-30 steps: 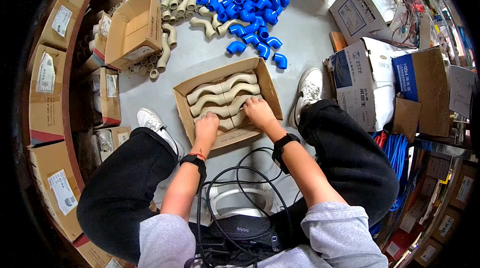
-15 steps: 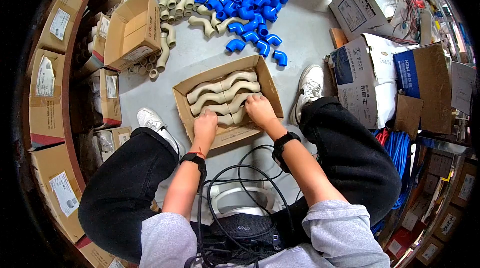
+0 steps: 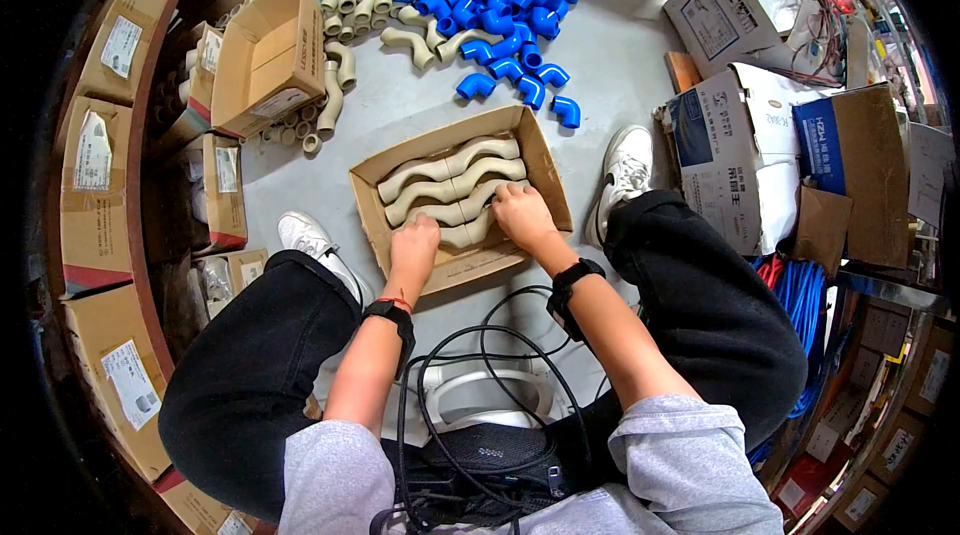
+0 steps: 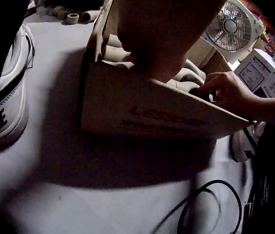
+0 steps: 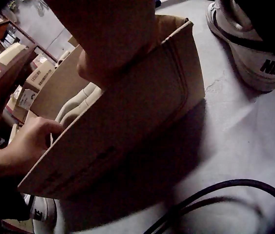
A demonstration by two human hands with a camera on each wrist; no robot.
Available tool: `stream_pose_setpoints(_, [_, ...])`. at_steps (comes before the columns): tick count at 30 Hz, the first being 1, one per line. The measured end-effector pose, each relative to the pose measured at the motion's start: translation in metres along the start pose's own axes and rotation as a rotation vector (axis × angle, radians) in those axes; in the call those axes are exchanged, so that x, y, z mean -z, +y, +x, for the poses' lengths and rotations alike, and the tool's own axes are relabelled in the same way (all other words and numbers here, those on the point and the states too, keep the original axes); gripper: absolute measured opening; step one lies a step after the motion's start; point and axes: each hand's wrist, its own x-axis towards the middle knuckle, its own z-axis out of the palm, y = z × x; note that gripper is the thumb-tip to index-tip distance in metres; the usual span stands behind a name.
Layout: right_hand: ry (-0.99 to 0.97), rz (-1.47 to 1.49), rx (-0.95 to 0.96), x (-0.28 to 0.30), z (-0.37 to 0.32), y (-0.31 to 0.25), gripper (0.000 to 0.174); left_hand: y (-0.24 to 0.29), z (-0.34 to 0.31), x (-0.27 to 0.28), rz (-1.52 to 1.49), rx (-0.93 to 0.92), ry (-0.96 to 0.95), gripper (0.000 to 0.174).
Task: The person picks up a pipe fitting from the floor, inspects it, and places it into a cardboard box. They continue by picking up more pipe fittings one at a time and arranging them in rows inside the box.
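I see a black mesh pouch [image 3: 490, 453] at the wearer's waist, a black cable [image 5: 240, 182] looping just beyond it. Grey short sleeves [image 3: 690, 465] flank the pouch, as do black trousers [image 3: 270, 355]. Farther out from it, I pick out chunky black wrist straps [image 3: 573, 280], a thin red cord [image 3: 393, 302] beside the left one, and white shoes [image 3: 630, 160] with dark heel lettering.

The wavy pipes [image 3: 487, 167] before you look like matt, smooth plastic, and the carton [image 3: 541, 165] around them is dull cardboard. Beyond it, you have glossy plastic elbow fittings [image 3: 531, 90]. Your sleeve [image 3: 340, 475] is matt cloth, your trousers [image 3: 720, 300] dull fabric; the floor [image 3: 610, 65] looks smooth, with a faint sheen.
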Motion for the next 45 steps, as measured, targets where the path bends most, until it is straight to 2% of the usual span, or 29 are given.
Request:
stream_pose_setpoints(18, [-0.017,0.016,-0.003,0.002,0.002,0.003,0.008,0.005,0.001,0.006,0.079,0.016,0.01,0.002])
stream_pose_setpoints(21, [-0.02,0.01,-0.004,0.002,0.002,0.002,0.008,0.004,0.002,0.002,0.022,0.057,-0.003,0.009])
stream_pose_setpoints(23, [-0.029,0.002,-0.014,0.004,0.002,0.002,0.008,0.005,0.002,0.002,0.039,0.033,0.035,0.002])
stream_pose_setpoints(28, [-0.043,0.064,-0.028,0.007,0.001,0.004,0.007,0.005,0.003,0.003,0.045,0.029,0.059,0.001])
stream_pose_setpoints(33, [-0.037,0.223,0.056,0.029,0.006,0.012,0.022,0.011,0.009,0.02,0.07,0.135,-0.012,0.006])
stream_pose_setpoints(36, [0.054,0.336,0.075,0.037,0.023,0.021,0.034,-0.011,0.025,0.046,-0.132,0.043,0.036,0.016])
stream_pose_setpoints(39, [0.133,0.306,-0.005,0.052,0.052,0.025,0.019,-0.057,0.06,0.077,-0.531,0.13,-0.382,0.024])
stream_pose_setpoints(40, [0.143,0.287,-0.01,0.055,0.062,0.027,0.018,-0.068,0.069,0.089,-0.573,0.198,-0.363,0.026])
stream_pose_setpoints(41, [0.243,0.24,0.021,0.059,0.072,0.029,0.014,-0.079,0.076,0.099,-0.614,0.265,-0.339,0.029])
stream_pose_setpoints(42, [0.224,0.22,-0.006,0.061,0.079,0.032,0.009,-0.091,0.081,0.106,-0.688,0.284,-0.333,0.02])
stream_pose_setpoints(45, [0.252,0.224,-0.048,0.073,0.108,0.045,0.017,-0.119,0.091,0.108,-0.589,0.104,-0.035,0.014])
